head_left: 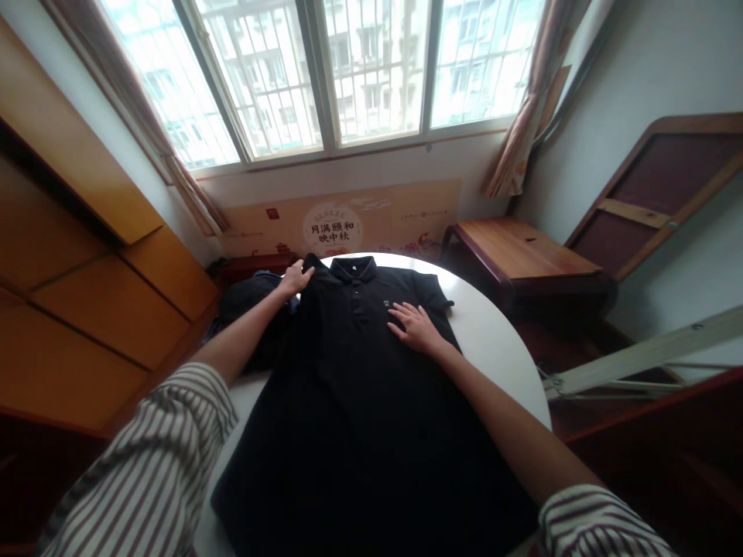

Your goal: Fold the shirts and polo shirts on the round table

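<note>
A black polo shirt [354, 402] lies spread front up on a round white table [511, 356], its collar toward the window and its hem nearest me. My left hand [297, 278] is closed on the shirt's left-side sleeve, which is lifted and folded inward near the shoulder. Flat on the chest rests my right hand [416, 328], fingers spread, just beside a small light emblem [386, 304]. The other short sleeve reaches out toward the table's right edge.
Dark folded clothes [247, 305] are heaped on the table's left side. Beyond the table stand a wooden side table [522, 247] and a poster board [423, 216] under the window. Orange cabinets [110, 302] line the left; a pale metal-jointed bar [650, 352] juts in at right.
</note>
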{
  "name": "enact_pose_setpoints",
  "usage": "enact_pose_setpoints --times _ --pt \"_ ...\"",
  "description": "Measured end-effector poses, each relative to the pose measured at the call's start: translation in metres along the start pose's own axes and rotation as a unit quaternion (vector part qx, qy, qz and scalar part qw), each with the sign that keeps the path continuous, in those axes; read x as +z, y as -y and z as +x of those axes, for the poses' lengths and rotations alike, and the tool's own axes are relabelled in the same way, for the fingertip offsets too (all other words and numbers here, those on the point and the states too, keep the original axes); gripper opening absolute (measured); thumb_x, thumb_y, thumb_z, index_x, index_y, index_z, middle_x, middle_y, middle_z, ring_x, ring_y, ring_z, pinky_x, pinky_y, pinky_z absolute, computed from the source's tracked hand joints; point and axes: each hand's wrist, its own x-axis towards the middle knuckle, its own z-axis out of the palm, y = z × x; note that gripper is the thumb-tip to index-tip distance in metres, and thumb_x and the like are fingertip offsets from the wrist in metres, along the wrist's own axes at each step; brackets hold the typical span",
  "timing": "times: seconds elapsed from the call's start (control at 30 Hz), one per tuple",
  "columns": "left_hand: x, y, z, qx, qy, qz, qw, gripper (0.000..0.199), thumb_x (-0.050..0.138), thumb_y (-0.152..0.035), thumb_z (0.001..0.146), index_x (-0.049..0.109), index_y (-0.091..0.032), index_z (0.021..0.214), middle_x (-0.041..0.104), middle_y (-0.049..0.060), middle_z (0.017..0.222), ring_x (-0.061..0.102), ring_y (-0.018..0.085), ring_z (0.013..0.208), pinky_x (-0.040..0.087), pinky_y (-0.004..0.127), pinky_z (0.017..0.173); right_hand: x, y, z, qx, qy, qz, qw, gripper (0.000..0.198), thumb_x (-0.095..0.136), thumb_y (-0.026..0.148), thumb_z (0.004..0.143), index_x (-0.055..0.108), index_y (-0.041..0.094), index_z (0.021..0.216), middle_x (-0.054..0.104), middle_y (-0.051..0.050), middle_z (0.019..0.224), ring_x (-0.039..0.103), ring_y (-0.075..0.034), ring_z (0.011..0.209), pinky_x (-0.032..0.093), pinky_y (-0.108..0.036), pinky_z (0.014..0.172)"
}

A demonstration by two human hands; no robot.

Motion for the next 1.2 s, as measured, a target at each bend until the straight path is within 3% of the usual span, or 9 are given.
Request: enact_pose_setpoints --times 0.13,0.23,0.4,0.53,0.63,0.7,0.83,1.03,1.2 --pt "-0.059 0.000 0.012 0.000 0.002 0.071 0.997 0.023 0.074 -0.031 0.072 0.071 -0.014 0.088 0.073 0.013 0.099 0.066 0.030 0.102 0.049 0.035 0.092 0.000 0.000 0.000 0.000 -0.002 -0.001 1.000 0.052 0.042 0.045 0.098 0.051 0.018 0.141 0.042 -0.010 0.153 0.032 -0.031 0.143 0.020 -0.056 0.117" --pt "-0.092 0.006 0.010 -0.088 0.104 0.061 0.989 0.030 0.082 -0.038 0.063 0.071 -0.013 0.076 0.073 0.011 0.083 0.069 0.027 0.086 0.054 0.033 0.079 -0.001 0.002 -0.001 0.002 -0.004 0.003 1.000 0.052 0.042 0.044 0.098 0.051 0.018 0.141 0.042 -0.010 0.153 0.031 -0.030 0.144 0.019 -0.056 0.117" --pt "-0.106 0.018 -0.004 -0.121 0.228 -0.098 0.961 0.042 0.083 -0.050 0.061 0.073 -0.014 0.081 0.074 0.009 0.082 0.069 0.022 0.076 0.056 0.030 0.072 -0.001 0.001 0.000 0.002 0.003 0.008 1.000 0.052 0.041 0.045 0.098 0.050 0.020 0.142 0.041 -0.010 0.154 0.031 -0.030 0.144 0.018 -0.057 0.117" --pt "-0.111 0.027 0.001 -0.059 0.069 0.098 0.991 0.022 0.077 -0.036 0.072 0.072 -0.016 0.081 0.073 0.011 0.094 0.068 0.026 0.094 0.053 0.037 0.090 0.001 0.000 0.000 0.000 -0.001 0.007 1.000 0.052 0.041 0.045 0.098 0.050 0.020 0.142 0.041 -0.010 0.154 0.031 -0.030 0.144 0.018 -0.056 0.117" --pt "-0.113 0.022 0.004 -0.056 -0.071 0.255 0.963 0.016 0.070 -0.028 0.077 0.071 -0.015 0.087 0.069 0.018 0.107 0.062 0.036 0.110 0.046 0.050 0.099 0.002 -0.001 0.000 0.000 -0.006 0.005 1.000 0.051 0.041 0.045 0.098 0.051 0.020 0.142 0.042 -0.010 0.153 0.031 -0.030 0.144 0.018 -0.056 0.117" --pt "-0.105 0.009 0.001 -0.025 -0.087 0.275 0.957 0.018 0.067 -0.025 0.079 0.070 -0.015 0.092 0.068 0.020 0.111 0.059 0.039 0.114 0.043 0.053 0.100 0.003 -0.001 0.001 0.001 -0.006 0.003 1.000 0.051 0.041 0.045 0.098 0.051 0.020 0.142 0.042 -0.010 0.153 0.031 -0.030 0.144 0.018 -0.056 0.117" --pt "-0.057 -0.027 -0.007 0.044 0.009 0.135 0.990 0.014 0.066 -0.019 0.077 0.071 -0.014 0.089 0.068 0.017 0.112 0.056 0.037 0.121 0.038 0.046 0.107 0.004 0.000 0.001 0.001 -0.003 -0.005 1.000 0.052 0.040 0.045 0.098 0.050 0.020 0.143 0.040 -0.009 0.154 0.030 -0.031 0.144 0.018 -0.057 0.117" --pt "0.039 -0.047 0.003 -0.058 0.089 -0.011 0.994 0.023 0.073 -0.017 0.074 0.068 -0.005 0.094 0.072 0.015 0.082 0.071 0.026 0.079 0.056 0.033 0.078 0.001 0.002 -0.001 0.002 0.005 -0.008 1.000 0.052 0.039 0.045 0.099 0.049 0.020 0.143 0.039 -0.009 0.155 0.029 -0.031 0.145 0.018 -0.056 0.118" --pt "0.078 -0.033 0.010 -0.106 0.065 -0.065 0.990 0.045 0.083 -0.024 0.067 0.062 -0.004 0.102 0.071 0.016 0.088 0.070 0.024 0.074 0.058 0.032 0.065 -0.002 0.004 -0.003 0.003 0.001 -0.002 1.000 0.051 0.041 0.045 0.098 0.051 0.020 0.142 0.041 -0.008 0.154 0.031 -0.030 0.144 0.020 -0.055 0.117"
